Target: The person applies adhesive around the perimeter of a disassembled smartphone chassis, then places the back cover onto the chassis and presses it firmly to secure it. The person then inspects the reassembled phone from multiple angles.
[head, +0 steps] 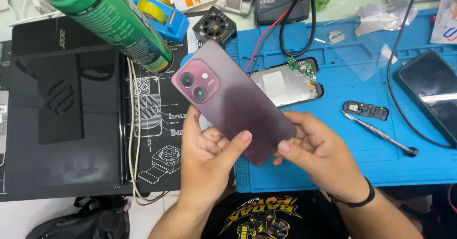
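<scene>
Centre frame: left hand [205, 155] and right hand [320, 153] pinch phone [235, 101] | grip: both clamped on its lower edges | best held by rim, lenses untouched

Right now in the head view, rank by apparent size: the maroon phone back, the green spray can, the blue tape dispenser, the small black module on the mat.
1. Green spray can, though nearness inflates it
2. Maroon phone back
3. Blue tape dispenser
4. Small black module

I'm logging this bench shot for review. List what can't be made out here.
Head view only:
- Maroon phone back cover: lower end covered by left hand and right hand.
- Green can: top cut off by the frame edge.
- Opened phone: partly behind the cover; board parts too small.
- Dark phone: cut off at right.
</scene>
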Demonstrator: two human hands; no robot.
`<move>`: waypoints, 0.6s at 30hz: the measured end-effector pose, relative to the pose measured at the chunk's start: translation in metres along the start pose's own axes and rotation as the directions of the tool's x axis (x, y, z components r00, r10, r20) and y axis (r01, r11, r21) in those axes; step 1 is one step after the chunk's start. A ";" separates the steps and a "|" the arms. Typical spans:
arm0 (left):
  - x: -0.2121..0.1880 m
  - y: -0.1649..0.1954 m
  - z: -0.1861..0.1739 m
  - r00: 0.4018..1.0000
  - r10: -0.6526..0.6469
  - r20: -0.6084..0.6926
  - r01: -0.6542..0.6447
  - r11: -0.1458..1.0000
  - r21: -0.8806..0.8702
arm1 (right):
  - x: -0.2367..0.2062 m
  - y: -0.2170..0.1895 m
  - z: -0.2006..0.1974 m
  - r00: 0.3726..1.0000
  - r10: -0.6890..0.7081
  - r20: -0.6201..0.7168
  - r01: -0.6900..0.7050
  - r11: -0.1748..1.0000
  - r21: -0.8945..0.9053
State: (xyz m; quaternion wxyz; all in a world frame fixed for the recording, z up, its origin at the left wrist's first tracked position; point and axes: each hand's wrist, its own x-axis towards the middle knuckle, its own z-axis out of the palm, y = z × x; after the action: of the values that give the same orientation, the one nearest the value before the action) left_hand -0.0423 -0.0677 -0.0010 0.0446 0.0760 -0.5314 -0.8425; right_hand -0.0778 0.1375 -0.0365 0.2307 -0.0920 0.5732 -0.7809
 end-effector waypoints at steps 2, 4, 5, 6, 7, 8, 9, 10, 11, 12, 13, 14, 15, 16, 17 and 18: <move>0.002 0.002 0.002 0.999 0.036 -0.032 -0.036 0.999 0.016 | -0.003 0.000 0.004 1.000 0.019 0.006 -0.018 0.999 -0.039; 0.002 0.003 0.004 0.997 0.059 -0.055 -0.060 0.998 -0.030 | -0.005 0.001 0.008 0.999 -0.038 0.034 0.039 0.999 -0.027; 0.001 0.004 0.005 0.996 0.051 -0.070 -0.053 0.998 -0.027 | -0.005 0.002 0.011 0.997 -0.068 0.047 0.069 0.997 -0.020; 0.000 0.003 0.007 0.996 0.045 -0.082 -0.047 0.999 -0.024 | -0.005 0.003 0.013 0.996 -0.079 0.043 0.081 0.996 -0.030; 0.000 0.003 0.007 0.995 0.040 -0.093 -0.042 0.999 -0.021 | -0.004 0.004 0.015 0.995 -0.092 0.038 0.093 0.995 -0.041; 0.000 0.002 0.007 0.994 0.048 -0.098 -0.049 0.999 -0.006 | -0.003 0.005 0.017 0.994 -0.102 0.033 0.104 0.993 -0.052; 0.000 0.002 0.008 0.993 0.056 -0.104 -0.055 0.998 0.008 | -0.003 0.005 0.019 0.996 -0.082 0.024 0.083 0.995 -0.052; 0.000 0.001 0.007 0.992 0.065 -0.108 -0.063 0.998 0.023 | -0.003 0.005 0.021 0.998 -0.062 0.015 0.063 0.997 -0.052; 0.000 0.000 0.007 0.992 0.063 -0.113 -0.060 0.998 0.028 | -0.002 0.004 0.022 0.999 -0.043 0.007 0.043 0.998 -0.051; -0.001 -0.001 0.006 0.991 0.060 -0.118 -0.056 0.998 0.034 | -0.002 0.004 0.023 1.000 -0.018 -0.011 0.017 0.998 -0.057; -0.001 -0.002 0.006 0.991 0.056 -0.123 -0.051 0.998 0.040 | -0.001 0.003 0.024 1.000 0.008 -0.029 -0.010 0.998 -0.063; -0.002 -0.003 0.006 0.991 0.062 -0.115 -0.059 0.998 0.030 | -0.001 0.003 0.025 0.998 0.034 -0.047 -0.037 0.997 -0.068; -0.002 -0.004 0.006 0.992 0.069 -0.107 -0.067 0.998 0.021 | 0.000 0.003 0.026 0.998 0.030 -0.054 -0.033 0.998 -0.062; -0.002 -0.005 0.006 0.992 0.075 -0.098 -0.074 0.997 0.012 | 0.000 0.002 0.027 0.998 0.025 -0.063 -0.029 0.998 -0.056; -0.002 -0.007 0.006 0.993 0.073 -0.093 -0.073 0.997 -0.001 | 0.000 0.001 0.028 0.997 0.020 -0.072 -0.023 0.998 -0.050; -0.002 -0.008 0.006 0.994 0.071 -0.087 -0.072 0.997 -0.014 | 0.000 0.001 0.028 0.998 0.003 -0.070 -0.008 0.998 -0.068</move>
State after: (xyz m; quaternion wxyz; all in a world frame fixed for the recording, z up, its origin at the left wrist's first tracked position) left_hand -0.0409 -0.0587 -0.0053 0.0985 0.0931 -0.5243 -0.8407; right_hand -0.0662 0.1132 -0.0282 0.2095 -0.0711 0.6076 -0.7628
